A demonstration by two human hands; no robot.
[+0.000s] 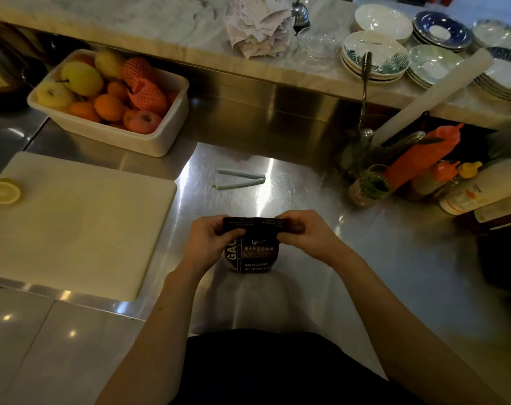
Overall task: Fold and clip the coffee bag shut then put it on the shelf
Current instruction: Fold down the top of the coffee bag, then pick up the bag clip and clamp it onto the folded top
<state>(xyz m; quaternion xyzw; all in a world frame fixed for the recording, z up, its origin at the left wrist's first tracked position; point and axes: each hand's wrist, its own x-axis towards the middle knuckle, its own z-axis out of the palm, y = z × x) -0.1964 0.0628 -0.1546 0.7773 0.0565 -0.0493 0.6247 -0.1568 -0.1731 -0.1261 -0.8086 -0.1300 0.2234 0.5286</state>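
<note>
I see two bare forearms, no sleeves reaching the wrists or elbows in view. Both hands, left hand [209,239] and right hand [302,233], are bare: no gloves, rings, watch or bands that I can make out. Dark black garment [266,369] covers the torso below the forearms.

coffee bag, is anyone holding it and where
Yes. Both hands hold the coffee bag by its folded top edge: left hand at the left end, right hand at the right.
</note>
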